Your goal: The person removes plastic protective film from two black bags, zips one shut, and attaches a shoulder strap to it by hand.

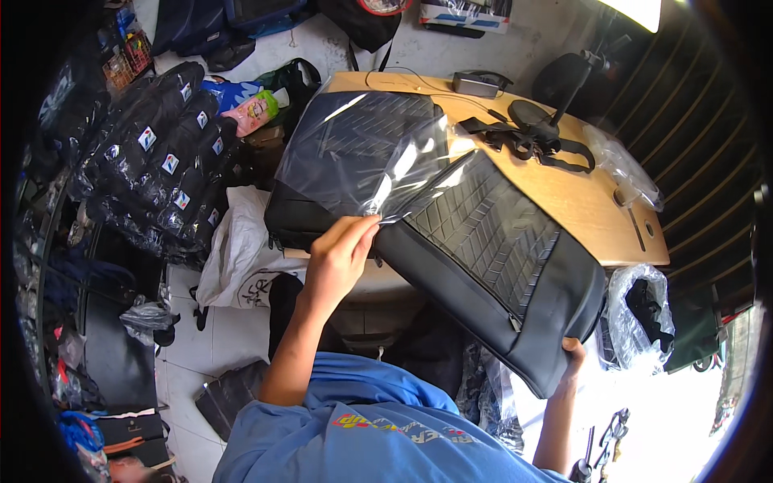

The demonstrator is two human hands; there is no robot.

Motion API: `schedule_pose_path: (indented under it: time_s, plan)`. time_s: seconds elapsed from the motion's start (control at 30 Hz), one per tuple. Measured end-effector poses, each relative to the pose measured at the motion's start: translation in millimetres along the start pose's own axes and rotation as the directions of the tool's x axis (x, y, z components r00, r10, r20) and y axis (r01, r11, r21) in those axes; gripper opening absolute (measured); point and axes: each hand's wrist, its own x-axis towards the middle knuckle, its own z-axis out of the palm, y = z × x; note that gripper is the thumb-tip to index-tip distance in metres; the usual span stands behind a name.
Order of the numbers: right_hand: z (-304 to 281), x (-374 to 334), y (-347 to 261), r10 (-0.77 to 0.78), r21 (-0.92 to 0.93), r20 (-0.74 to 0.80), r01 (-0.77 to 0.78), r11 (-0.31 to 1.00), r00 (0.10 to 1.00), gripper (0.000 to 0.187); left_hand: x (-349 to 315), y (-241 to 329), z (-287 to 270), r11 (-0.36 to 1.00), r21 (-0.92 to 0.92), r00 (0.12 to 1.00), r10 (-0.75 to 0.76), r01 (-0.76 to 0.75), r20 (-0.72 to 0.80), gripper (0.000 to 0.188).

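A black backpack point(491, 233) with a quilted, ridged front panel and a zip lies slantwise in front of me, over the table's near edge. My right hand point(572, 358) grips its lower right end, the thumb on top and the other fingers hidden beneath. Clear plastic film point(411, 173) reaches over the far left end of this backpack. Between pinched fingertips, my left hand point(338, 249) holds the film's near edge, beside the backpack's left corner. Under the film on the left lies a second dark backpack point(299, 213), resting on the table.
The wooden table point(628, 233) carries black straps point(531, 145), a lamp stand point(572, 92) and a small black box with a cord point(481, 83). Plastic-wrapped black bags point(161, 153) are piled at left. A white sack point(233, 249) and a clear plastic bag point(640, 314) flank the table.
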Motion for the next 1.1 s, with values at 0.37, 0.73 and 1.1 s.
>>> schedule_pose_path:
  time_s: [0.37,0.73,1.1]
  plan:
    - [-19.0,-5.7,3.8,0.004,0.120,0.008,-0.005,0.993,1.000,0.049,0.8,20.9,1.6,1.000,-0.016,0.994,-0.022,0.020,-0.107,0.016]
    - [0.4,-24.3,56.2,0.136,-0.084,0.058,-0.131,0.988,0.989,0.055,32.7,14.6,5.4,0.987,0.031,0.987,0.153,-0.155,0.054,0.027]
    - [-1.3,-16.2,55.7,0.102,0.196,0.032,-0.106,0.975,0.994,0.042,23.7,-0.7,7.6,0.992,-0.034,0.992,-0.122,0.121,-0.036,0.014]
